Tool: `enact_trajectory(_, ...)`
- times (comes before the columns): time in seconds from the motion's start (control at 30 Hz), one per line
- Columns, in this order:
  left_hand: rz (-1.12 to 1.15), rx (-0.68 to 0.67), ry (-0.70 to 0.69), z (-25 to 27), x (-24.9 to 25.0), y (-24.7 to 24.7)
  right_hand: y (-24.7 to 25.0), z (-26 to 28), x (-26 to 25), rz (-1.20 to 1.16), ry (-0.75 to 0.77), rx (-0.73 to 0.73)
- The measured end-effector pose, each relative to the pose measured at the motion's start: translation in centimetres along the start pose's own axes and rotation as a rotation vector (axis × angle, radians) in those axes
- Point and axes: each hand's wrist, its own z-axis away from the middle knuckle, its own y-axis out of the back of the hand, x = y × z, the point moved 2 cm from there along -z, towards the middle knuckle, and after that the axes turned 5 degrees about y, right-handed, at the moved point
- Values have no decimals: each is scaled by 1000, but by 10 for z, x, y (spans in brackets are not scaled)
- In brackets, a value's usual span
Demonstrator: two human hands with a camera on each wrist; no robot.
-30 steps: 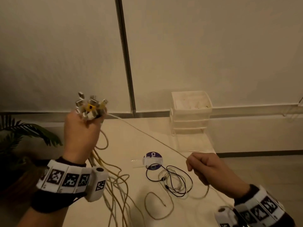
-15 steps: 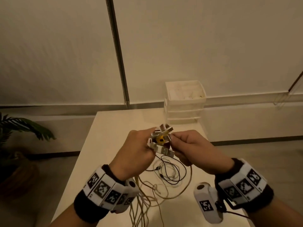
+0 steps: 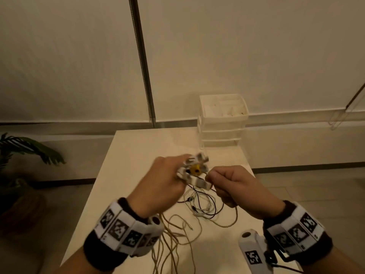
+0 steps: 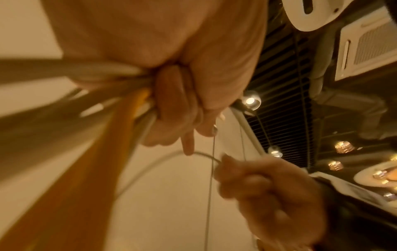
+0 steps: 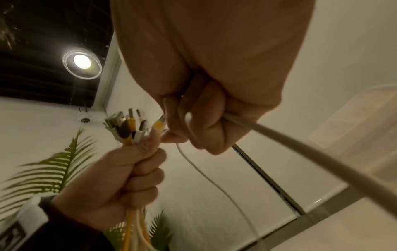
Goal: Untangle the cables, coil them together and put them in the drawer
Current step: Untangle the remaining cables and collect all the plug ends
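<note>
1. Left hand [image 3: 160, 186] is curled into a fist round a bunch of cables [image 5: 137, 225], and it is up in the air over the bench [image 3: 126, 175].
2. The plugs [image 3: 194, 171] of that bunch stick up out of the fist like a little flower. Most are white and one is yellow.
3. Right hand [image 3: 235, 188] is curled too. It pinches one thin white cable [image 5: 214, 180] near its end, just beside the plugs.
4. In the right wrist view, a yellow plug tip [image 5: 160, 124] shows at the right hand's fingertips, right next to the left hand's thumb.
5. The two hands are very close, nearly touching.
6. Long pale and yellow cables hang down from the left fist. They trail over the near part of the bench in loose loops [image 3: 177, 234].
7. A small messy pile of thin black and white wires [image 3: 199, 202] lies on the bench under the hands. No hand touches it.
8. A white set of drawers [image 3: 221, 131] stands at the far end of the bench, well apart from the hands. Its drawers look pushed in.
9. A green plant [image 3: 29, 147] stands off to the left of the bench.
</note>
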Motion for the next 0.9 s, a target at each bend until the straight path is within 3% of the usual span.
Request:
enact_trajectory(0.33,38,154,27,1,-2,-6,-13,-1,-14,-9,89,25)
enact_trajectory(0.53,98,490,286,4,-37,37,-3,17,-5,-51,73,49)
enact_trajectory(0.63,213,585,300,7,-58,56,0,33,3,-29,58,49)
enact_trajectory(0.73,162,602,301,9,-54,56,-3,44,11,-23,52,47)
enact_trajectory(0.9,336,522,223,12,-54,50,-13,57,13,-6,83,100)
